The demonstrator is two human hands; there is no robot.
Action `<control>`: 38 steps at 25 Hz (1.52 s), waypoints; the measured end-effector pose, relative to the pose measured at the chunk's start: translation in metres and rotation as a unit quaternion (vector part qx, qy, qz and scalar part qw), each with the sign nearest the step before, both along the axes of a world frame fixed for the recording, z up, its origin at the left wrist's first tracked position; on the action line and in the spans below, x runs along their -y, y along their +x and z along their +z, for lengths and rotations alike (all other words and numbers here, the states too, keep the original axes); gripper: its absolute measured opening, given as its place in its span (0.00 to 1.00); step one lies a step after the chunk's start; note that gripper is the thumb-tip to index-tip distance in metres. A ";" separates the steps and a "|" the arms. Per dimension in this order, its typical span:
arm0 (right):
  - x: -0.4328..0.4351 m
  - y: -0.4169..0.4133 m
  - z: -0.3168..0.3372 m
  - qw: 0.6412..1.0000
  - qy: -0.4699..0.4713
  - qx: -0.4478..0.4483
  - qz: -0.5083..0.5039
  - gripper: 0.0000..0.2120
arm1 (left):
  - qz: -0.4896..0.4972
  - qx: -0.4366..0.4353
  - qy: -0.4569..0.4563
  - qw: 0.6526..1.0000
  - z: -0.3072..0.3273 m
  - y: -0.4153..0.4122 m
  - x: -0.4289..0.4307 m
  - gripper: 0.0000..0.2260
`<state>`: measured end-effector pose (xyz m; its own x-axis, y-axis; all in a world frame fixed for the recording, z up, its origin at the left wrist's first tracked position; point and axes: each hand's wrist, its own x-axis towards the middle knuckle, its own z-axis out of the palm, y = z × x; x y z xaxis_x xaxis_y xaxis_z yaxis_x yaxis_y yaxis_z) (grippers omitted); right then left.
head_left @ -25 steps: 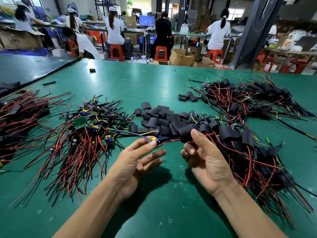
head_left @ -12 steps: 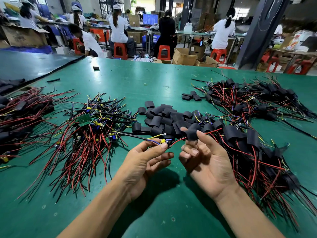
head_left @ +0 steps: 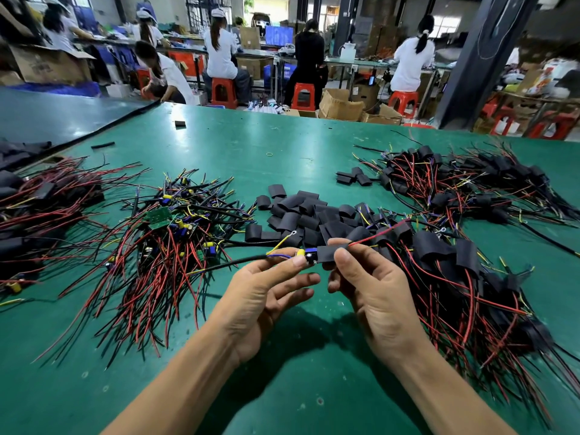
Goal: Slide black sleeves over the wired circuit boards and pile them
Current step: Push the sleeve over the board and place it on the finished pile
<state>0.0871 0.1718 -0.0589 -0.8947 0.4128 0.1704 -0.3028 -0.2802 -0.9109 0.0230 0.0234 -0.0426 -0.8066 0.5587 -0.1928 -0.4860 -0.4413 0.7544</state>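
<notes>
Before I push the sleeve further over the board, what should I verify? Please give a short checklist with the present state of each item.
1. Left hand pinches the circuit board at its wired end: ok.
2. Right hand pinches the black sleeve: ok.
3. Red wire comes out of the sleeve's far end: ok.
4. Board fully covered: not ok; its blue and yellow parts show outside the sleeve's left end.
5. Nothing snagged inside the sleeve: cannot tell.
6. Pile of sleeved boards lies just right of the hands, ready for the drop: ok.
</notes>
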 end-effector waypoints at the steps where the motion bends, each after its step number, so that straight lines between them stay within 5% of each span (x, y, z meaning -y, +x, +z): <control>1: 0.000 0.000 0.001 1.000 0.009 -0.002 -0.004 0.25 | -0.003 0.001 0.002 1.000 0.001 -0.001 0.001 0.11; 13: 0.006 0.011 0.008 0.976 0.192 -0.004 -0.099 0.05 | -0.025 0.004 -0.034 0.999 0.001 0.001 0.002 0.11; 24: 0.008 0.010 0.005 0.987 0.146 0.019 -0.063 0.17 | -0.056 -0.030 -0.070 0.996 0.003 0.001 0.004 0.08; 34: 0.009 0.007 0.003 0.986 0.155 0.018 -0.059 0.19 | -0.010 -0.161 -0.122 0.979 -0.001 -0.003 0.009 0.11; 38: 0.010 0.007 0.004 0.994 0.099 0.006 -0.044 0.20 | -0.039 -0.118 -0.085 0.989 -0.003 -0.002 0.006 0.11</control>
<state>0.0940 0.1617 -0.0549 -0.8592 0.4488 0.2458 -0.3071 -0.0681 -0.9492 0.0208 0.0171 -0.0452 -0.7963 0.5966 -0.1004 -0.3148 -0.2670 0.9108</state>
